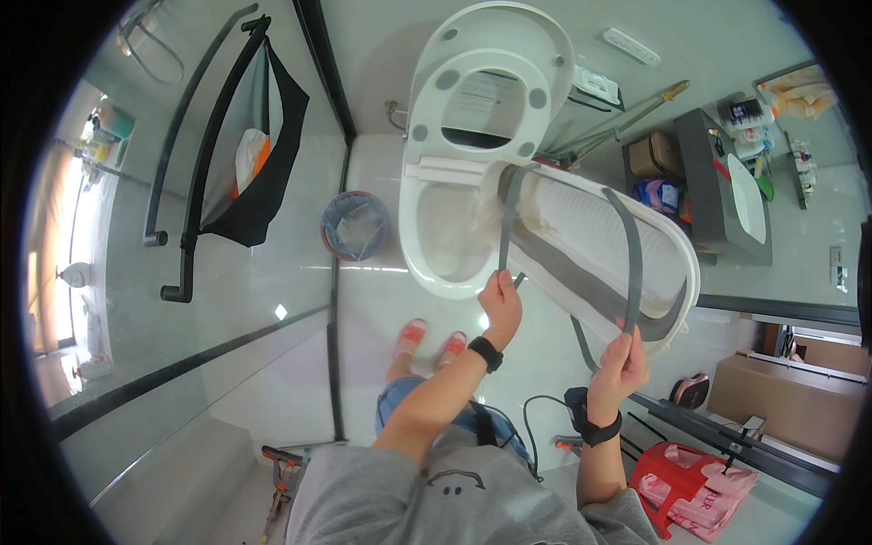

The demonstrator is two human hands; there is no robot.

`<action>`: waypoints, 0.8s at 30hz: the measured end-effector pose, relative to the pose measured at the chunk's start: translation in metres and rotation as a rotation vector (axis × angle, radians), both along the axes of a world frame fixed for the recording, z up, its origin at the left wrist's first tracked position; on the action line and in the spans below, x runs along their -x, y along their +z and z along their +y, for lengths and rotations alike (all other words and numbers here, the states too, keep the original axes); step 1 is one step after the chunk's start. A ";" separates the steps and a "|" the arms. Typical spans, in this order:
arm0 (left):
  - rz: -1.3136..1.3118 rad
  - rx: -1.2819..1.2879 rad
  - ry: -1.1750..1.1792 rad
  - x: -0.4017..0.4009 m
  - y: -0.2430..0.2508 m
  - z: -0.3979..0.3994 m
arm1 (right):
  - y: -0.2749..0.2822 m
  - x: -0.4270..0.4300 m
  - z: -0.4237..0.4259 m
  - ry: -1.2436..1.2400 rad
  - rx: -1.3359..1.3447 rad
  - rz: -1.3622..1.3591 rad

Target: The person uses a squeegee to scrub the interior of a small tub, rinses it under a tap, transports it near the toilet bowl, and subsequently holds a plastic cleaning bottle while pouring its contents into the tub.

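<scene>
In front of me a long white tub [579, 211] with ribbed inner walls and a grey strip slants across, its narrow far-left end over the bowl of a white toilet [413, 252]. Two grey strap-like bars [633, 252] cross it. My left hand [503, 306] grips the left bar near the toilet's front. My right hand [618, 364] grips the right bar at the tub's near end. Brownish, cloudy liquid appears at the low end by the bowl. The toilet's seat and lid [436, 51] stand raised.
A lined waste bin [327, 242] stands left of the toilet. Glass shower panels [293, 204] with black handles and a hanging black cloth [289, 129] are farther left. A grey vanity cabinet [722, 204] is at the right, and a red plastic stool [654, 477] sits at lower right.
</scene>
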State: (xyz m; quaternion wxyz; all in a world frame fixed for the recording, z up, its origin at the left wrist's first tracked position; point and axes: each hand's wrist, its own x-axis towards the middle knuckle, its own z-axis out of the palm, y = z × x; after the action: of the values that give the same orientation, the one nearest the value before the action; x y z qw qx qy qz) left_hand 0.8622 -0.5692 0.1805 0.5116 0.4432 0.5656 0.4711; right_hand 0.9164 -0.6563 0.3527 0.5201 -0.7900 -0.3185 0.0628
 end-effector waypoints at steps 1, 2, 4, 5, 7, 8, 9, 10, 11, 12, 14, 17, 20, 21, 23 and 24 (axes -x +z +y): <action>-0.014 -0.009 0.019 -0.001 0.001 0.001 | 0.002 0.002 0.000 0.008 -0.004 0.010; -0.028 -0.018 0.038 -0.002 0.002 0.002 | 0.004 0.004 0.001 0.009 -0.003 0.010; -0.056 -0.013 0.043 -0.002 0.007 0.004 | 0.008 0.006 0.003 0.011 0.005 -0.045; -0.083 -0.009 0.048 -0.001 0.009 0.004 | 0.009 0.007 0.004 0.010 0.007 -0.045; -0.097 -0.013 0.054 -0.001 0.010 0.005 | 0.011 0.009 0.006 0.045 -0.009 -0.101; -0.111 -0.017 0.060 -0.001 0.010 0.005 | 0.013 0.010 0.007 0.045 -0.008 -0.101; -0.111 -0.018 0.060 0.000 0.010 0.005 | 0.013 0.011 0.008 0.068 0.007 -0.146; -0.121 -0.017 0.087 0.000 0.009 0.005 | 0.014 0.013 0.009 0.092 0.022 -0.191; -0.131 -0.017 0.115 0.001 0.009 0.004 | 0.014 0.016 0.009 0.092 0.022 -0.190; -0.130 -0.018 0.114 0.002 0.008 0.004 | 0.013 0.019 0.009 0.102 0.039 -0.207; -0.101 -0.019 0.143 0.006 0.005 0.003 | 0.012 0.023 0.008 0.113 0.055 -0.221; -0.103 0.080 0.121 0.012 0.006 0.000 | 0.007 0.029 0.005 0.151 0.060 -0.210; -0.110 0.085 0.139 0.015 -0.012 -0.004 | 0.005 0.035 0.004 0.204 0.054 -0.276; -0.109 0.085 0.139 0.015 -0.015 -0.006 | 0.004 0.036 0.003 0.215 0.048 -0.282; -0.179 0.140 0.139 0.016 -0.022 -0.008 | 0.004 0.038 0.000 0.227 0.043 -0.288; -0.179 0.141 0.140 0.017 -0.023 -0.009 | 0.005 0.037 -0.004 0.253 0.081 -0.301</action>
State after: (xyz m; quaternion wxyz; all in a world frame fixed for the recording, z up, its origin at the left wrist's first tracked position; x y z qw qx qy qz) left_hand 0.8457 -0.5781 0.1574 0.5556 0.3217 0.5790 0.5025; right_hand 0.8790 -0.6602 0.3578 0.4224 -0.7643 -0.4867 0.0215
